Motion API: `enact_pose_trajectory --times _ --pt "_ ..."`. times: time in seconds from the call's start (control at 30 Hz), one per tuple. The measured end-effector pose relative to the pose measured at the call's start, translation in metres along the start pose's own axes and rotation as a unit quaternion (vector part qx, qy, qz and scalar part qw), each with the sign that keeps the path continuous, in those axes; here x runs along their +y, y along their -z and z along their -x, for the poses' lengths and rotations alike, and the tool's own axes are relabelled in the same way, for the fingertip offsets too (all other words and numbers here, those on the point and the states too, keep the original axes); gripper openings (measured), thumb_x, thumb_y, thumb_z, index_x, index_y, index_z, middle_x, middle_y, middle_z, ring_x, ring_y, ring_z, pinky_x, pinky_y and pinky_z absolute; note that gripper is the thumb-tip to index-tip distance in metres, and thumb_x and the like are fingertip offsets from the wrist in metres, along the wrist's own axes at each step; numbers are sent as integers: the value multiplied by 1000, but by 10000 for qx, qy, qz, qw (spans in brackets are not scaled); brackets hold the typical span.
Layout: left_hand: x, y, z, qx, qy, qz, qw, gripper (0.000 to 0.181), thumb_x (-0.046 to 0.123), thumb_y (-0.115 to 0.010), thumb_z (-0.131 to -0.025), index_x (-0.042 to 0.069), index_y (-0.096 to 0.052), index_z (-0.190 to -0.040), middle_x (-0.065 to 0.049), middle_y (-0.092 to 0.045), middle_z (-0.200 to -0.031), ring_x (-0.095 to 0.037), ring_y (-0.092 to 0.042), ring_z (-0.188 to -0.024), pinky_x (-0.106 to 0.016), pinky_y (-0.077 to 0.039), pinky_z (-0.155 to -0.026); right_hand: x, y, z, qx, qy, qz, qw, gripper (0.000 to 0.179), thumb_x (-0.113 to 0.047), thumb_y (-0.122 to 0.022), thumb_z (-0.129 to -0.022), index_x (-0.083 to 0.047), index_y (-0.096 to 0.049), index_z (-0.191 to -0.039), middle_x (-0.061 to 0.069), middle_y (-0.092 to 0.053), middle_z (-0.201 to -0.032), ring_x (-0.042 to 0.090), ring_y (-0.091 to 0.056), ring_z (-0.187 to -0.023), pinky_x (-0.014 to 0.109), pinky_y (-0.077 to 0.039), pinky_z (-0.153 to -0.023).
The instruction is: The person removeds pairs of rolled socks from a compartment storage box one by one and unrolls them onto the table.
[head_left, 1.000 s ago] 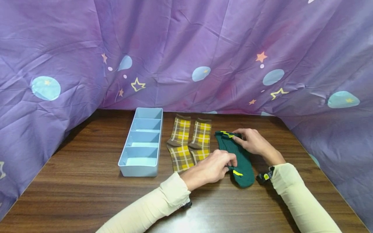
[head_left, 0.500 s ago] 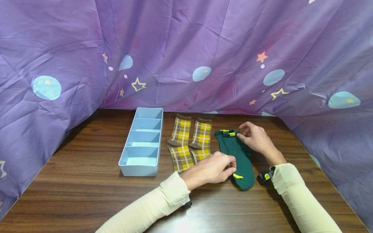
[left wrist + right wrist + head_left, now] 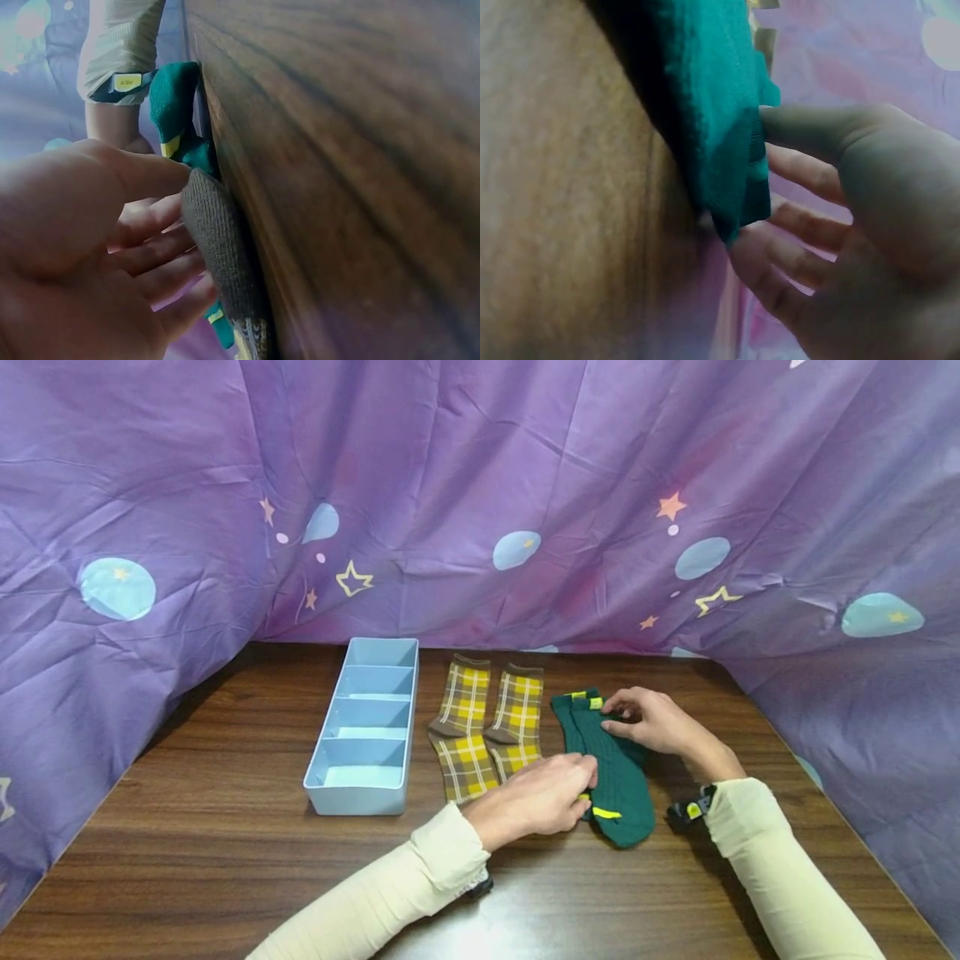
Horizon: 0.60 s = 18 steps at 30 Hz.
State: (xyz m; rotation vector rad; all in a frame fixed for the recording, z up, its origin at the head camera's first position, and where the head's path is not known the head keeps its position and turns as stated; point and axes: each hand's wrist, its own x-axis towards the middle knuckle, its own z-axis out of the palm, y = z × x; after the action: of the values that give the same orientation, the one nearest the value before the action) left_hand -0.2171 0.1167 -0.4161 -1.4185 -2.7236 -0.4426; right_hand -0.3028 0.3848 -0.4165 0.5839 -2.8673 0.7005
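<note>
Two dark green socks with yellow marks lie overlapped at the right in the head view; the upper green sock (image 3: 626, 797) covers most of the lower green sock (image 3: 567, 718). My left hand (image 3: 536, 793) is at the toe end, thumb and fingertips by the lower sock's edge. In the left wrist view its fingers look loosely extended, some tips hidden behind the brown toe of a plaid sock (image 3: 217, 244). My right hand (image 3: 652, 722) is at the cuffs. The right wrist view shows its thumb touching the green sock (image 3: 716, 112), fingers spread along the edge.
Two yellow-and-brown plaid socks (image 3: 467, 722) lie flat left of the green ones, one partly under my left hand. Farther left stands a light blue box (image 3: 358, 800) with several compartments. A purple curtain (image 3: 420, 510) hangs behind the wooden table (image 3: 225, 827).
My left hand has shifted slightly left, and the lower sock's yellow toe mark now shows beside it. The green cuffs lie flatter, and my right hand has moved slightly at them.
</note>
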Motion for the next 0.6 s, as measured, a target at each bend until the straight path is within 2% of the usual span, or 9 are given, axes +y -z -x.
enact_pose_trajectory --times 0.1,0.17,0.4,0.6 --pt "0 1 1 -28 -13 -273 9996 9 24 -75 -100 20 -70 -105 6 -68 -107 -8 -67 -96 -23 -56 -79 0 1 1 -92 30 169 9998 25 -20 -87 -91 -9 -80 -112 11 -75 -102 21 -68 -90 36 -52 -80" --pt "0 2 1 -91 -33 -402 9991 5 26 -74 -100 22 -72 -104 7 -68 -107 -7 -66 -95 -24 -56 -76 -1 2 1 -185 -38 237 9995 26 -21 -87 -92 -8 -80 -114 12 -74 -102 22 -67 -90 36 -51 -80" --pt "1 4 3 -356 -50 -318 9988 26 28 -70 -105 29 -74 -131 4 -70 -126 -9 -67 -104 -28 -57 -78 -1 5 1 -422 -275 166 9986 21 -10 -82 -94 -3 -81 -114 11 -78 -98 19 -70 -87 30 -51 -73" --pt "2 7 4 -419 -44 -321 9986 29 26 -71 -104 33 -74 -132 4 -69 -126 -12 -68 -105 -29 -58 -79 4 7 2 -208 -314 207 9991 17 -6 -82 -93 -4 -82 -111 15 -79 -103 21 -72 -88 28 -52 -72"
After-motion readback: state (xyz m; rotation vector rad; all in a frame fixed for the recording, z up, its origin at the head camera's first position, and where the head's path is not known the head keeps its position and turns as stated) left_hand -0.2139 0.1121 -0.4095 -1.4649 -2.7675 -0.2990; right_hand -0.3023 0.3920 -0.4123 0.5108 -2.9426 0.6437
